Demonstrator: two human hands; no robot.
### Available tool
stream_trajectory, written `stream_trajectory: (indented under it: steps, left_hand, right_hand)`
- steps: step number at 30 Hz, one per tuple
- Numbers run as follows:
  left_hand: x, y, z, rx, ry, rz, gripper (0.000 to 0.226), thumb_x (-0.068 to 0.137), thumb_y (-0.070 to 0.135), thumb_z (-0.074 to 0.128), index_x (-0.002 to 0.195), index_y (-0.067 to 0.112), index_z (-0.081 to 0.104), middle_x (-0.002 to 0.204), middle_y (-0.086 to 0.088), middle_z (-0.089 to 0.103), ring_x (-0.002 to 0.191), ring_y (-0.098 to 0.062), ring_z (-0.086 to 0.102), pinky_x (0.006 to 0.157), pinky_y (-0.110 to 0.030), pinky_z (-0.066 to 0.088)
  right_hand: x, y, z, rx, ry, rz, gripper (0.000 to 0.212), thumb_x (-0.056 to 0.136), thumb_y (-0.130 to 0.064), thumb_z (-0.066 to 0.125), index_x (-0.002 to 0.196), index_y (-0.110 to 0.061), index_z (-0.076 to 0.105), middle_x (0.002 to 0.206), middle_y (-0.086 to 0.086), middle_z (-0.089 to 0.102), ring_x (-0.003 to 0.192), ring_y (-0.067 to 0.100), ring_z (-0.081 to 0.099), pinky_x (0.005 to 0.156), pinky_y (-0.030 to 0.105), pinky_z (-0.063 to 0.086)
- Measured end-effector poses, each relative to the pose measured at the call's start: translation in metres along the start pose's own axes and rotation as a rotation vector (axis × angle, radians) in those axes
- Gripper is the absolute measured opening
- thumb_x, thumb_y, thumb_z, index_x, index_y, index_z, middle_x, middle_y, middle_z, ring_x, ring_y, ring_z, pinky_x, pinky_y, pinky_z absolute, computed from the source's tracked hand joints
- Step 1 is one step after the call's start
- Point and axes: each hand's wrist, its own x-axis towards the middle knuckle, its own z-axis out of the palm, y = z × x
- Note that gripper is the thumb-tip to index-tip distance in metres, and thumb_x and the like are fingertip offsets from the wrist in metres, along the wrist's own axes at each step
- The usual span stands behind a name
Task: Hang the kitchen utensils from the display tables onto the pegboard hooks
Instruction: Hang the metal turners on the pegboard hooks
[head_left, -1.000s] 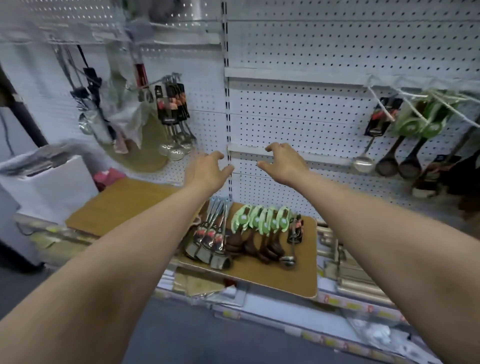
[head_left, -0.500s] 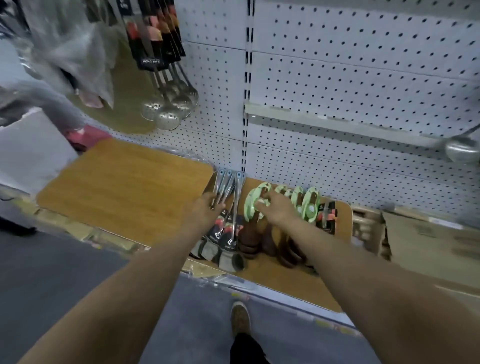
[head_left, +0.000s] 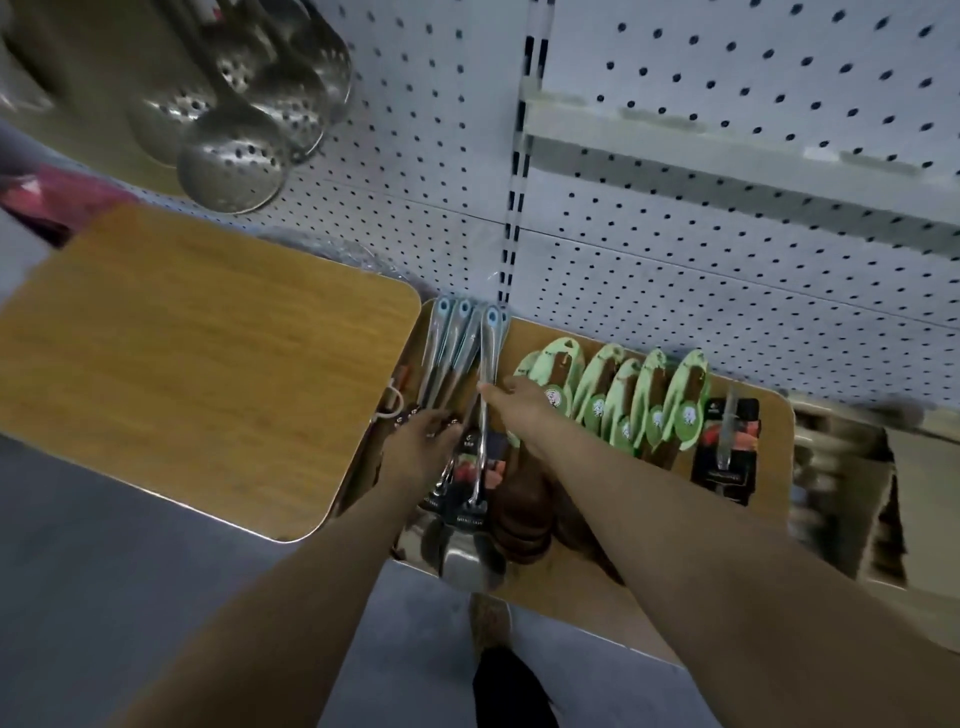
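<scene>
A steel turner (head_left: 483, 447) is pinched by its handle in the right hand (head_left: 517, 408), its blade lying back toward the wrist on the display table (head_left: 566, 597); the left hand (head_left: 418, 447) is laid on the bundle of steel utensils (head_left: 447, 353) just beside it, though a grip cannot be told; green-carded wooden spoons (head_left: 649, 405) are ranged right of the right hand.

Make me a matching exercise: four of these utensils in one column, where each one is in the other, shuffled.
1. perforated skimmers
2. blue-tipped steel utensil
3. green-carded spoons
4. black-carded utensil

A. pinched by the right hand
B. lying alone near the right end of the table
C. hanging on the pegboard
D. overlapped in a row on the table

Pairs: 1-C, 2-A, 3-D, 4-B.
</scene>
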Motion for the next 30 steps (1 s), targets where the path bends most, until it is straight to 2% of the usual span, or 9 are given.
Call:
stream_trajectory:
  steps: [4, 7, 9, 11, 13, 16, 20, 25, 30]
  left_hand:
    - [0.005, -0.012, -0.002, -0.07, -0.007, -0.01, 0.038, 0.094, 0.031, 0.066, 0.128, 0.014, 0.064, 0.113, -0.003, 0.072, 0.099, -0.014, 0.066, 0.076, -0.014, 0.045]
    - [0.005, -0.016, -0.005, -0.086, -0.014, 0.014, 0.038, 0.095, 0.032, 0.065, 0.128, 0.014, 0.064, 0.112, -0.003, 0.073, 0.099, -0.014, 0.068, 0.083, -0.021, 0.049]
    - [0.006, -0.015, -0.006, -0.093, -0.021, 0.02, 0.036, 0.095, 0.029, 0.065, 0.127, 0.014, 0.064, 0.109, -0.003, 0.074, 0.095, -0.014, 0.068, 0.076, -0.016, 0.049]
    - [0.008, -0.01, -0.004, -0.102, -0.034, 0.047, 0.034, 0.095, 0.027, 0.065, 0.126, 0.014, 0.065, 0.109, -0.005, 0.073, 0.096, -0.017, 0.068, 0.078, -0.021, 0.053]
    - [0.012, -0.001, 0.001, -0.08, -0.052, 0.078, 0.036, 0.095, 0.027, 0.064, 0.129, 0.014, 0.064, 0.116, -0.005, 0.071, 0.103, -0.016, 0.065, 0.086, -0.027, 0.051]
    - [0.02, 0.015, 0.01, -0.048, -0.083, 0.067, 0.044, 0.097, 0.03, 0.061, 0.138, 0.012, 0.058, 0.131, -0.006, 0.064, 0.117, -0.017, 0.058, 0.09, -0.019, 0.038]
    - [0.033, 0.031, 0.023, -0.022, -0.151, -0.04, 0.054, 0.1, 0.038, 0.055, 0.145, 0.009, 0.047, 0.144, -0.015, 0.052, 0.131, -0.029, 0.049, 0.101, -0.03, 0.039]
    - [0.043, 0.038, 0.028, 0.034, -0.191, -0.129, 0.054, 0.1, 0.042, 0.053, 0.142, 0.008, 0.05, 0.143, -0.016, 0.053, 0.13, -0.034, 0.05, 0.103, -0.035, 0.04]
    - [0.035, 0.028, 0.025, 0.02, -0.109, -0.134, 0.045, 0.095, 0.038, 0.064, 0.131, 0.012, 0.063, 0.133, -0.011, 0.063, 0.119, -0.029, 0.058, 0.098, -0.033, 0.044]
  right_hand:
    - [0.025, 0.007, 0.015, 0.226, -0.055, 0.115, 0.069, 0.098, -0.053, 0.056, 0.149, -0.009, 0.042, 0.146, 0.011, 0.053, 0.125, 0.03, 0.056, 0.109, 0.043, 0.044]
    - [0.025, 0.012, 0.018, 0.376, -0.031, 0.159, 0.055, 0.098, -0.049, 0.059, 0.137, -0.011, 0.054, 0.123, 0.008, 0.067, 0.106, 0.025, 0.065, 0.086, 0.035, 0.057]
    - [0.017, 0.013, 0.015, 0.486, 0.011, 0.154, 0.038, 0.1, -0.041, 0.059, 0.126, -0.014, 0.058, 0.103, 0.004, 0.069, 0.089, 0.019, 0.068, 0.064, 0.029, 0.057]
    - [0.007, 0.015, 0.008, 0.548, 0.05, 0.143, 0.025, 0.099, -0.038, 0.063, 0.112, -0.017, 0.061, 0.091, 0.0, 0.069, 0.078, 0.016, 0.066, 0.057, 0.026, 0.055]
    - [-0.003, 0.016, 0.0, 0.58, 0.047, 0.11, 0.025, 0.096, -0.038, 0.066, 0.105, -0.014, 0.065, 0.09, 0.002, 0.07, 0.079, 0.019, 0.067, 0.064, 0.03, 0.059]
    - [-0.014, 0.021, -0.008, 0.608, 0.061, 0.073, 0.028, 0.094, -0.039, 0.068, 0.106, -0.014, 0.069, 0.093, 0.007, 0.069, 0.087, 0.024, 0.068, 0.076, 0.035, 0.062]
    - [-0.026, 0.03, -0.014, 0.705, 0.08, 0.034, 0.029, 0.095, -0.038, 0.067, 0.104, -0.011, 0.071, 0.087, 0.007, 0.07, 0.089, 0.027, 0.073, 0.073, 0.035, 0.062]
    - [-0.033, 0.036, -0.017, 0.751, 0.091, 0.024, 0.031, 0.095, -0.038, 0.067, 0.105, -0.01, 0.071, 0.087, 0.008, 0.072, 0.087, 0.025, 0.074, 0.075, 0.037, 0.063]
    - [-0.045, 0.033, -0.015, 0.794, 0.105, -0.001, 0.03, 0.095, -0.037, 0.067, 0.107, -0.01, 0.072, 0.083, 0.004, 0.071, 0.081, 0.02, 0.073, 0.074, 0.035, 0.063]
